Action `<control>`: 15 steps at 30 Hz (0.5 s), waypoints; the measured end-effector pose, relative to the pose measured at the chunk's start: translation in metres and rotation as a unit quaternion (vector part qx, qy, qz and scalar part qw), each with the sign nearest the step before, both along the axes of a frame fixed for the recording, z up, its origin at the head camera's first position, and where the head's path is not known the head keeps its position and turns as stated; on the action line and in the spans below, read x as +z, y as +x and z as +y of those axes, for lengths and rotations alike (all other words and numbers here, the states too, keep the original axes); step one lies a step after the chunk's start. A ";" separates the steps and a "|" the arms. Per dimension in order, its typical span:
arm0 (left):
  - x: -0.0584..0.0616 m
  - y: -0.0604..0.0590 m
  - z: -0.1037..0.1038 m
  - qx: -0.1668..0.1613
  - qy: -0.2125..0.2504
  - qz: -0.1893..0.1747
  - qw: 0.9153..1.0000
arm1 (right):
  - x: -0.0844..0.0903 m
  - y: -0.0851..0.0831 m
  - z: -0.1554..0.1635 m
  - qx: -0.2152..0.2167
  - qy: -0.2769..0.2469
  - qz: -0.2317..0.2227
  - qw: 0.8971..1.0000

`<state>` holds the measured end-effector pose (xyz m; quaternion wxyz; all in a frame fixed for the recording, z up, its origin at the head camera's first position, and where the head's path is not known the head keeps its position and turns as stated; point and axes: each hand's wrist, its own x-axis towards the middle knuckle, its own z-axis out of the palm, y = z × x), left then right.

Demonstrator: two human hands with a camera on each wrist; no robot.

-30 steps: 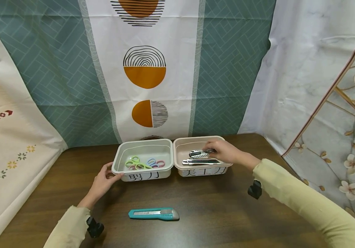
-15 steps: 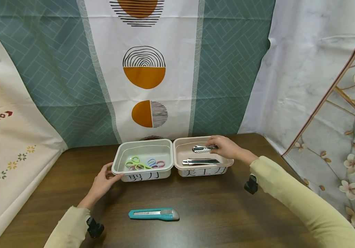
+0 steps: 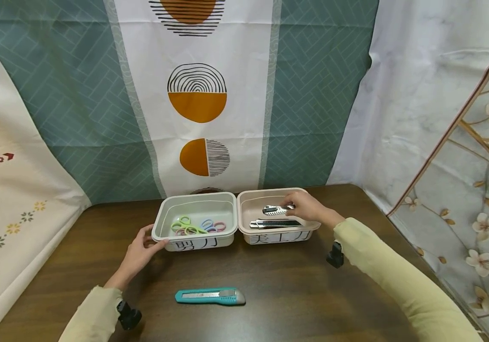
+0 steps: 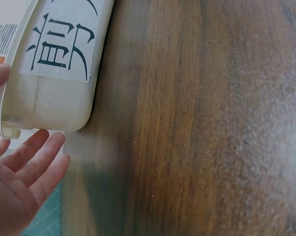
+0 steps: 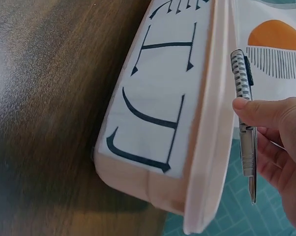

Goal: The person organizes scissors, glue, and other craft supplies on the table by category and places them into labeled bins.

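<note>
My right hand (image 3: pixel 302 207) pinches a silver utility knife (image 3: pixel 275 209) by its end, over the inside of the pink bin (image 3: pixel 285 235); the right wrist view shows thumb and fingers on that knife (image 5: pixel 245 113) just past the pink bin's rim (image 5: pixel 214 123). A second silver knife (image 3: pixel 275 223) lies in that bin. My left hand (image 3: pixel 139 251) rests with straight fingers against the left front corner of the green-grey bin (image 3: pixel 161 204), which holds several coloured scissors (image 3: pixel 197 225). The left wrist view shows the left hand (image 4: pixel 20 179) with its fingertips at the bin's corner (image 4: pixel 54 103).
A teal utility knife (image 3: pixel 210 296) lies on the brown wooden table (image 3: pixel 296 289) in front of the bins. Patterned cloth hangs behind and on both sides. Small black wrist cameras (image 3: pixel 128 316) sit at both sleeves.
My right hand lifted the silver knife toward the back of the pink bin, then brought it slightly lower and left. The left hand has stayed at the green-grey bin.
</note>
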<state>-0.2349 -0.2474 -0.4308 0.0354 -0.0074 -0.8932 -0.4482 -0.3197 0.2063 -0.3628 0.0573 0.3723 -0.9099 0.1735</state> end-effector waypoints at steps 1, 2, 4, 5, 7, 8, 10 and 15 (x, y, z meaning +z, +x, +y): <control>0.000 0.001 -0.001 0.000 0.000 -0.003 1.000 | -0.002 -0.001 -0.002 0.001 0.003 0.000 1.000; 0.000 0.001 -0.001 0.000 -0.001 -0.005 1.000 | -0.003 -0.002 -0.003 0.002 0.005 0.001 1.000; 0.000 0.002 -0.002 -0.001 -0.001 -0.008 1.000 | -0.005 -0.002 -0.006 -0.001 0.005 0.006 1.000; 0.000 0.002 -0.002 -0.002 -0.001 -0.008 1.000 | -0.006 -0.002 -0.007 -0.005 0.005 0.007 1.000; 0.000 0.001 -0.003 -0.002 0.000 -0.004 1.000 | -0.008 -0.003 -0.009 -0.012 0.004 0.008 1.000; 0.000 0.001 -0.003 -0.002 -0.001 -0.001 1.000 | -0.009 -0.003 -0.010 -0.016 0.006 0.011 1.000; 0.000 0.001 -0.002 -0.001 0.000 0.002 1.000 | -0.011 -0.005 -0.011 -0.021 0.011 0.016 1.000; 0.000 0.000 -0.001 -0.002 0.000 0.000 1.000 | -0.016 -0.006 -0.014 -0.031 0.011 0.014 0.999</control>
